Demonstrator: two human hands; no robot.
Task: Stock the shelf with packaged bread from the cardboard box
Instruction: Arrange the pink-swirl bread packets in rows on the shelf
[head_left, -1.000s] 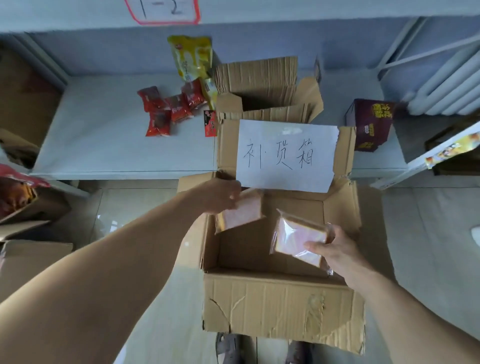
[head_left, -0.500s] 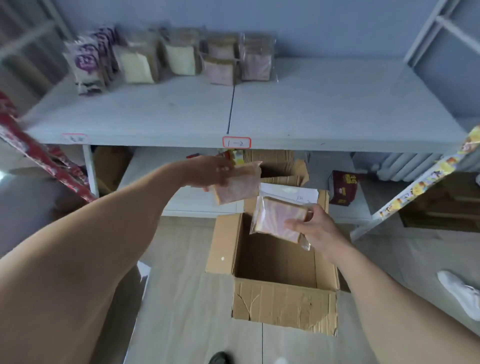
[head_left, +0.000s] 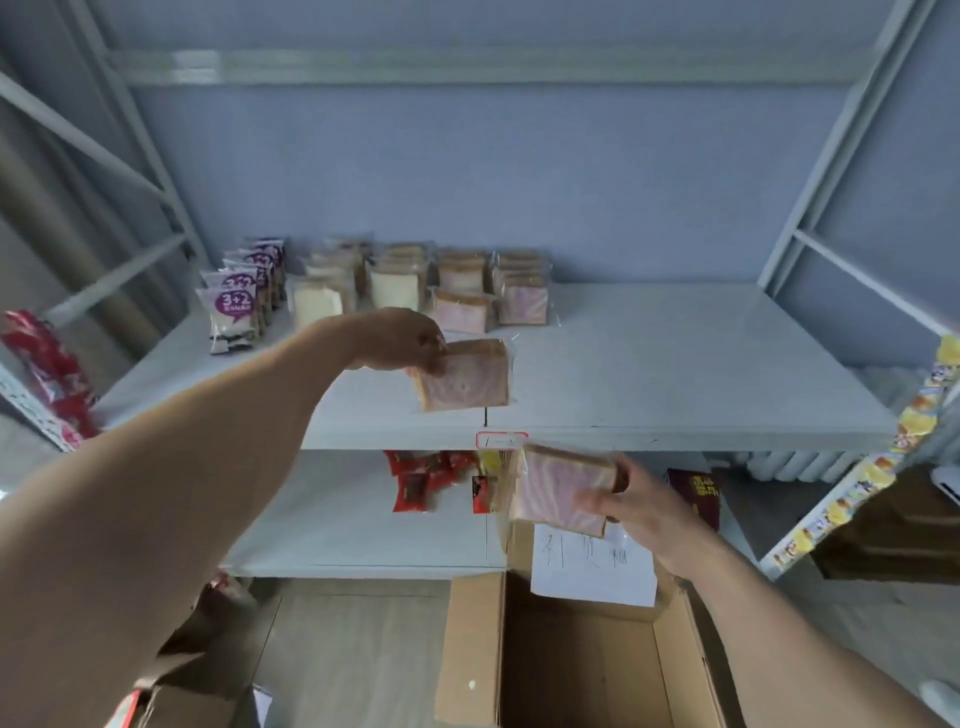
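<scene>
Head view. The left hand (head_left: 402, 340) is raised over the front half of the upper shelf (head_left: 675, 364), fingers and thumb pinching the left edge of a packaged pink-swirl bread slice (head_left: 465, 376). This package hangs to the right of and just below the hand, above the shelf board near its front edge, close to the centre seam; whether it touches the board cannot be told.

The right hand (head_left: 631, 506) is lower, in front of the shelf's front edge, gripping a second bread package (head_left: 558, 486) by its right side. That package sits to the left of the hand, tilted, below the red-bordered label (head_left: 501, 440) on the shelf edge and above the cardboard box (head_left: 571, 649).

The box stands open on the floor, with a handwritten paper sheet (head_left: 592, 571) on its rear flap. Stocked bread packages (head_left: 415, 286) stand in rows at the back left of the upper shelf, beside purple-labelled packs (head_left: 236, 306). Red snack packets (head_left: 421, 475) lie on the lower shelf (head_left: 337, 519).
</scene>
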